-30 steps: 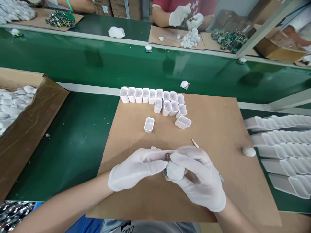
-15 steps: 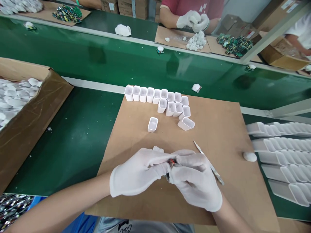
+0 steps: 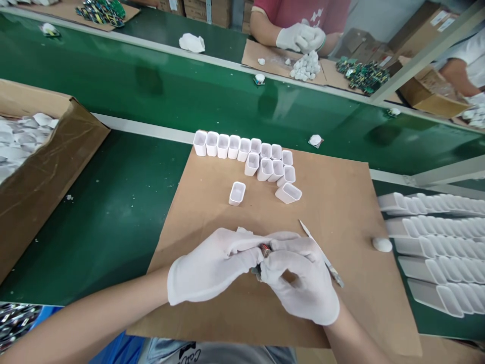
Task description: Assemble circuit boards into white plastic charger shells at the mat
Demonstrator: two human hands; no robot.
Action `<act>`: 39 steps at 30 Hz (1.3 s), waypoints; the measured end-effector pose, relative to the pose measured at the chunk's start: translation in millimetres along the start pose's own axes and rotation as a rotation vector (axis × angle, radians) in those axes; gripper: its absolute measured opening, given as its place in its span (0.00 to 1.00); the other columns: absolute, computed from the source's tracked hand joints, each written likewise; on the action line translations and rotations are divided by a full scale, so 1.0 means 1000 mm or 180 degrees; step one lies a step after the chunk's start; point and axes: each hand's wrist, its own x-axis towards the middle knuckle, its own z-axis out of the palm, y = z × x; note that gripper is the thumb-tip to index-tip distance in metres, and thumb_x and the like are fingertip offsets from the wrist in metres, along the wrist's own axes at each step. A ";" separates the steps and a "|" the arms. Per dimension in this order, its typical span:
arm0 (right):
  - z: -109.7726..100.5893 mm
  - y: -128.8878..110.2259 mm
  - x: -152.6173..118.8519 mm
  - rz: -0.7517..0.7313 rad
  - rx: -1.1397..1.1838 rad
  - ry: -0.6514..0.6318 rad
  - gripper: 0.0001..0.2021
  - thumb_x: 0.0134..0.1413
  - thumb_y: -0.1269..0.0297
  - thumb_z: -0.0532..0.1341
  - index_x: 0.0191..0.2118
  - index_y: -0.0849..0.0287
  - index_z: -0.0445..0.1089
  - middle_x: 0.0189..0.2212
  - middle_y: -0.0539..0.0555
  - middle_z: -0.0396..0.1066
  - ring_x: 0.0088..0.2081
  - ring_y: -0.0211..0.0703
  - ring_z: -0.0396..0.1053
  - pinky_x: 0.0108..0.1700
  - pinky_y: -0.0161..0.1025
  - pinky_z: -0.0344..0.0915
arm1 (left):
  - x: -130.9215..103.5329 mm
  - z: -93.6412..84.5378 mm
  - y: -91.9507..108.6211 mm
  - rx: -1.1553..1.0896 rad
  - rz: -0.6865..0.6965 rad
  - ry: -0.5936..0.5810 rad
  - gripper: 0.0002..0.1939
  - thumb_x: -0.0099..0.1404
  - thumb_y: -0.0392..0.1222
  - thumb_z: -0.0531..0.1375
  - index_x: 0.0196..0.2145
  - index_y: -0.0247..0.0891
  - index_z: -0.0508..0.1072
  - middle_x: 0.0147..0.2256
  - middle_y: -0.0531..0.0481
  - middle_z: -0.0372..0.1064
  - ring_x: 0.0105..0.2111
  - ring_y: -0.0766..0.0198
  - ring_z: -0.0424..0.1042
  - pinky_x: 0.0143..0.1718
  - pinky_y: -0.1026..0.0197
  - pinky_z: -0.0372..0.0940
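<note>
Right hand (image 3: pixel 310 283) has shifted left, baring the tool (image 3: pixel 335 274); with left hand (image 3: pixel 215 268) it pinches the part (image 3: pixel 265 249) toward the bench's (image 3: pixel 132 202) near edge; light pressure seems best.

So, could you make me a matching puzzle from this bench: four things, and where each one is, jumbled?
Things:
1. small part
2. slim pointed tool
3. open carton
4. rows of white containers

Places:
A. lying on the cardboard sheet, near the right hand
B. at the far right, on the green bench beyond the sheet's edge
C. between the fingertips of the left hand and right hand, mostly hidden
D. at the left edge of the picture, with white pieces inside

Pairs: 1-C, 2-A, 3-D, 4-B
</note>
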 end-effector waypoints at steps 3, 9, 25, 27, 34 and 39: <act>0.001 0.001 -0.003 0.0085 0.0183 0.0096 0.12 0.56 0.81 0.58 0.34 0.53 0.62 0.21 0.44 0.61 0.23 0.35 0.61 0.27 0.34 0.66 | -0.001 -0.001 -0.001 -0.0173 -0.0086 -0.0103 0.20 0.74 0.46 0.47 0.29 0.36 0.70 0.27 0.51 0.60 0.31 0.64 0.55 0.35 0.59 0.53; -0.001 0.000 -0.002 -0.0068 -0.0121 0.0186 0.21 0.57 0.81 0.58 0.52 0.52 0.61 0.21 0.44 0.62 0.22 0.36 0.63 0.28 0.36 0.70 | -0.001 -0.002 0.003 -0.0330 -0.0304 -0.0109 0.20 0.73 0.50 0.48 0.32 0.35 0.72 0.32 0.48 0.64 0.36 0.60 0.59 0.40 0.57 0.55; -0.004 -0.009 -0.002 0.0595 -0.0399 -0.0103 0.11 0.65 0.76 0.54 0.35 0.54 0.69 0.22 0.47 0.60 0.24 0.37 0.62 0.26 0.34 0.68 | 0.005 0.009 -0.005 -0.1101 -0.0724 0.0212 0.05 0.62 0.39 0.62 0.31 0.35 0.71 0.30 0.52 0.61 0.29 0.67 0.59 0.28 0.63 0.55; -0.006 -0.009 -0.005 0.0482 -0.0440 -0.0101 0.08 0.64 0.75 0.55 0.39 0.54 0.68 0.23 0.47 0.63 0.25 0.38 0.63 0.29 0.35 0.69 | 0.005 0.010 -0.007 -0.0955 -0.0739 0.0253 0.06 0.61 0.40 0.63 0.35 0.35 0.72 0.30 0.51 0.64 0.28 0.67 0.62 0.27 0.64 0.57; -0.011 -0.003 -0.012 0.0097 -0.0757 0.0017 0.19 0.62 0.72 0.58 0.57 0.56 0.60 0.35 0.55 0.71 0.34 0.44 0.70 0.32 0.38 0.71 | 0.009 0.017 -0.005 -0.0615 -0.0846 0.0486 0.07 0.66 0.40 0.59 0.34 0.34 0.73 0.32 0.48 0.71 0.30 0.65 0.67 0.29 0.63 0.61; -0.011 -0.007 0.003 -0.0135 -0.0689 -0.0325 0.07 0.66 0.73 0.52 0.43 0.56 0.65 0.28 0.51 0.67 0.26 0.40 0.62 0.27 0.37 0.64 | 0.010 0.013 -0.007 -0.0959 -0.0744 0.0418 0.03 0.63 0.38 0.63 0.34 0.36 0.73 0.30 0.51 0.71 0.28 0.67 0.65 0.27 0.65 0.61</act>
